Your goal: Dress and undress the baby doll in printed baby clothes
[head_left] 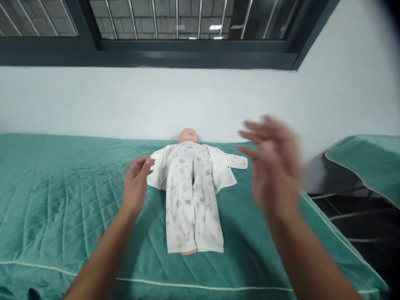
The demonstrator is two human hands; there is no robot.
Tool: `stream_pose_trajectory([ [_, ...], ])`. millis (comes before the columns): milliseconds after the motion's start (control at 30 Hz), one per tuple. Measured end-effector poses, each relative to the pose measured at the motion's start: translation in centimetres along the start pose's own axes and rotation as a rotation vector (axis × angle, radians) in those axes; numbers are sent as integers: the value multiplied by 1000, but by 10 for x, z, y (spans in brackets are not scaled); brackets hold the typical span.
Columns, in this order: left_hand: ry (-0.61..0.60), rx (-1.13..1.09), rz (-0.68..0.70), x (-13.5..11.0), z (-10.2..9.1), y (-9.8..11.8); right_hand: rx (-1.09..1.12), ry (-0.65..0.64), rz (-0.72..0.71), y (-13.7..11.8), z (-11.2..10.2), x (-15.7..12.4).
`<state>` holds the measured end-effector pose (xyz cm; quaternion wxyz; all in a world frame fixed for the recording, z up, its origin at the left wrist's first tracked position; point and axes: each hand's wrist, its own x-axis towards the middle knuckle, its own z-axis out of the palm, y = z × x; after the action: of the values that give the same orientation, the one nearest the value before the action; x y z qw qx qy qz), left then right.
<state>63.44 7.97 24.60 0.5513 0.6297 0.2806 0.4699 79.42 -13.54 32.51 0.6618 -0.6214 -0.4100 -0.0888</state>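
Observation:
A baby doll (188, 136) lies on its back on a green quilted bed cover (62, 187), head toward the wall. It wears a white patterned romper (190, 196) whose top flaps lie spread open to both sides. My left hand (136, 183) hovers just left of the doll's left flap, fingers loosely curled, holding nothing. My right hand (271, 166) is raised above the bed to the right of the doll. It is smeared by motion, fingers stretched out and apart, and it holds nothing.
A white wall with a dark-framed barred window (175, 25) rises behind the bed. A second green-covered bed (371, 166) stands at the right across a dark floor gap (353, 216). A pale seam runs along the near edge of the cover.

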Motion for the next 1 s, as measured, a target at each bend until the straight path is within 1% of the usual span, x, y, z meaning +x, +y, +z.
stream_pose_trajectory([
  [33, 21, 152, -37, 16, 4, -22, -60, -13, 47, 21, 6, 6],
  [100, 39, 430, -43, 44, 13, -56, -305, -50, 189, 72, 17, 14],
  [167, 55, 668, -6, 66, 24, -75, -645, -68, 330, 120, 20, 17],
  [233, 74, 879, 35, 79, 35, -83, -905, -55, 443, 153, 15, 14],
  [300, 101, 1044, 64, 87, 42, -87, -1045, -81, 544, 169, 4, 11],
  [400, 91, 1135, 83, 91, 41, -93, -1089, -190, 705, 170, -13, 11],
  [467, 37, 1096, 41, 93, 36, -96, -1102, -282, 800, 167, -19, 12],
  [533, -8, 1026, -45, 96, 29, -97, -1124, -358, 856, 167, -22, 14],
  [567, -25, 995, -92, 96, 26, -96, -1123, -381, 866, 168, -23, 14],
  [633, -91, 930, -172, 98, 19, -90, -1062, -371, 845, 170, -25, 12],
  [667, -140, 873, -210, 98, 15, -85, -974, -340, 821, 171, -27, 12],
  [733, -250, 662, -315, 97, 9, -75, -656, -236, 771, 166, -27, 12],
  [800, -354, 353, -459, 96, 4, -64, -253, -110, 730, 153, -23, 17],
  [833, -392, 195, -522, 95, 3, -60, -86, -57, 707, 144, -19, 21],
  [867, -417, 54, -569, 94, 4, -57, 28, -31, 683, 133, -14, 27],
  [900, -425, -64, -596, 92, 6, -55, 89, -50, 656, 120, -9, 33],
  [933, -417, -157, -607, 91, 8, -54, 106, -132, 625, 108, -4, 40],
  [967, -397, -228, -607, 90, 12, -54, 99, -292, 592, 96, 0, 48],
  [1000, -377, -283, -606, 88, 16, -54, 91, -508, 564, 86, 3, 55],
])
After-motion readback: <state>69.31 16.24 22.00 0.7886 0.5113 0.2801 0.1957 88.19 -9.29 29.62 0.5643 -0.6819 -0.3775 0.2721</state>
